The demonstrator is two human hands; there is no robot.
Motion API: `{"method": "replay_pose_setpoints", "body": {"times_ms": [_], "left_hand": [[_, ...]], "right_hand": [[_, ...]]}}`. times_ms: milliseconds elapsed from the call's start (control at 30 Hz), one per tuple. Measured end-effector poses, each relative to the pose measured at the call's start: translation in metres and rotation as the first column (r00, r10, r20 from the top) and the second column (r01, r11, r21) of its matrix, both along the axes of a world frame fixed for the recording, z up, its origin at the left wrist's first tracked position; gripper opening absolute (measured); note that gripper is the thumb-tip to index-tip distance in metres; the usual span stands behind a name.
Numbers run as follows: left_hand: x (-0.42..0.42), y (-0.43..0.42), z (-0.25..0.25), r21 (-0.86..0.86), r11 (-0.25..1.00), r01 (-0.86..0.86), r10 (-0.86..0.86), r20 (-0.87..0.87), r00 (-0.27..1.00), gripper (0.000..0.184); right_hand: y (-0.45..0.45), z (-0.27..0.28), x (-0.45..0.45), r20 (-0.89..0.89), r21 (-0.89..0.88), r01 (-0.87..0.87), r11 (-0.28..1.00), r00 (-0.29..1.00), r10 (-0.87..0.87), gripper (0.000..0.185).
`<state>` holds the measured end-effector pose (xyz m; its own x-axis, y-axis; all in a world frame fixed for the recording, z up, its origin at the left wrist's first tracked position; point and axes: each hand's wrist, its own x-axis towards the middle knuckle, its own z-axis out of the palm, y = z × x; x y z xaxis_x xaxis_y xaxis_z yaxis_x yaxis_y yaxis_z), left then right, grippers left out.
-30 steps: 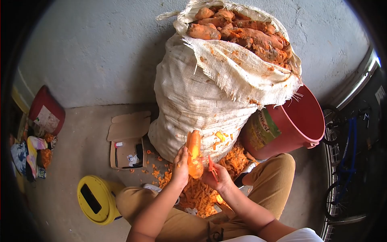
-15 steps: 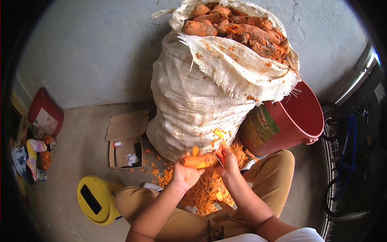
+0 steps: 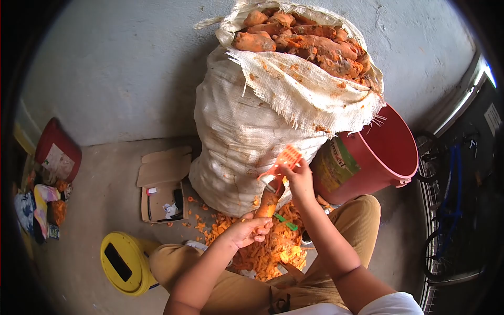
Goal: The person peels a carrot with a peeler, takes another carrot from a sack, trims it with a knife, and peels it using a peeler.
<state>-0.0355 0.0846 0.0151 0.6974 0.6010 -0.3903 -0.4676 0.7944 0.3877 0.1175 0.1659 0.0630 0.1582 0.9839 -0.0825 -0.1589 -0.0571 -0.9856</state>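
An orange carrot points up and away from me, its lower end wrapped by the fingers of my left hand. My right hand is closed on a red peeler with a perforated flat part, held at the carrot's upper end. Behind them stands a large white sack, its open top full of unpeeled carrots. Below my hands is a heap of orange peelings, with a green-handled tool lying on it.
A red bucket leans beside the sack at right. An open cardboard box and a yellow lidded bucket are at left, with a red container farther off. A bicycle stands at far right.
The carrot has turned from sideways to pointing away from me. My right hand has moved up with the peeler, and my left hand slightly down. The green-handled tool now shows.
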Motion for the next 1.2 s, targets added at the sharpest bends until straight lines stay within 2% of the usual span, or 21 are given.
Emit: {"method": "replay_pose_setpoints", "body": {"times_ms": [33, 133, 167, 233, 300, 367, 467, 500, 567, 633, 700, 767, 833, 967, 1033, 1200], "left_hand": [[-0.001, 0.001, 0.000, 0.008, 1.000, -0.008, 0.008, 0.042, 0.999, 0.014], [-0.004, 0.001, 0.007, 0.040, 0.999, -0.033, 0.033, 0.020, 0.999, 0.011], [-0.004, 0.000, 0.008, 0.057, 0.997, -0.048, 0.049, -0.007, 0.999, 0.010], [-0.002, -0.003, 0.010, 0.091, 0.993, -0.069, 0.075, -0.062, 0.995, 0.009], [0.000, -0.006, 0.015, 0.080, 0.995, -0.059, 0.059, 0.009, 0.998, 0.008], [0.000, -0.006, 0.015, 0.068, 0.995, -0.066, 0.063, 0.048, 0.997, 0.007], [0.001, -0.008, 0.013, 0.042, 0.997, -0.069, 0.066, 0.064, 0.996, 0.006], [0.004, -0.011, 0.019, 0.036, 0.998, -0.052, 0.049, 0.072, 0.996, 0.006], [0.004, -0.011, 0.019, 0.032, 0.999, -0.040, 0.036, 0.090, 0.995, 0.005], [0.002, -0.007, 0.010, 0.038, 0.997, -0.063, 0.058, 0.125, 0.990, 0.005], [0.000, -0.006, 0.016, 0.038, 0.996, -0.076, 0.073, 0.067, 0.995, 0.005], [0.001, -0.007, 0.023, 0.054, 0.994, -0.092, 0.092, 0.004, 0.996, 0.005], [0.001, -0.007, 0.019, 0.050, 0.997, -0.055, 0.052, 0.061, 0.997, 0.007], [0.001, -0.009, 0.028, 0.087, 0.996, -0.029, 0.024, 0.060, 0.998, 0.007], [-0.002, -0.008, 0.029, 0.106, 0.994, -0.027, 0.021, 0.056, 0.998, 0.009], [-0.005, -0.007, 0.028, 0.144, 0.989, 0.012, -0.019, 0.043, 0.999, 0.011]], "right_hand": [[0.002, -0.004, 0.006, -0.014, 0.096, 0.036, 0.995, 0.999, -0.035, 0.023], [-0.016, 0.008, 0.007, -0.013, 0.206, 0.014, 0.978, 1.000, -0.012, 0.029], [-0.029, 0.017, -0.001, -0.024, 0.147, -0.028, 0.989, 0.999, 0.032, 0.030], [-0.040, -0.004, -0.009, 0.326, 0.331, -0.118, 0.936, 0.945, 0.004, 0.031], [-0.047, -0.009, -0.012, 0.454, 0.282, -0.111, 0.953, 0.891, -0.031, 0.030], [-0.049, -0.007, -0.014, 0.447, 0.339, -0.061, 0.939, 0.888, -0.103, 0.029], [-0.030, -0.015, 0.000, 0.525, 0.563, 0.080, 0.823, 0.734, -0.430, 0.027], [-0.018, -0.006, 0.010, 0.282, 0.411, 0.185, 0.893, 0.905, -0.317, 0.024], [-0.016, 0.002, 0.010, 0.228, 0.404, 0.180, 0.897, 0.930, -0.289, 0.022], [-0.028, 0.009, -0.003, 0.154, 0.448, 0.101, 0.888, 0.970, -0.189, 0.026], [-0.048, 0.008, -0.015, 0.417, 0.366, -0.112, 0.924, 0.907, -0.055, 0.033], [-0.047, 0.003, -0.016, 0.568, 0.441, -0.101, 0.892, 0.801, -0.190, 0.032], [-0.029, 0.005, -0.002, 0.523, 0.459, -0.008, 0.888, 0.811, -0.263, 0.029], [-0.025, 0.007, 0.004, 0.461, 0.479, 0.005, 0.878, 0.850, -0.257, 0.025], [-0.033, 0.016, -0.002, 0.146, 0.355, 0.110, 0.928, 0.974, -0.171, 0.024], [-0.043, 0.010, -0.002, 0.042, 0.408, 0.140, 0.902, 0.984, -0.172, 0.028]]}}
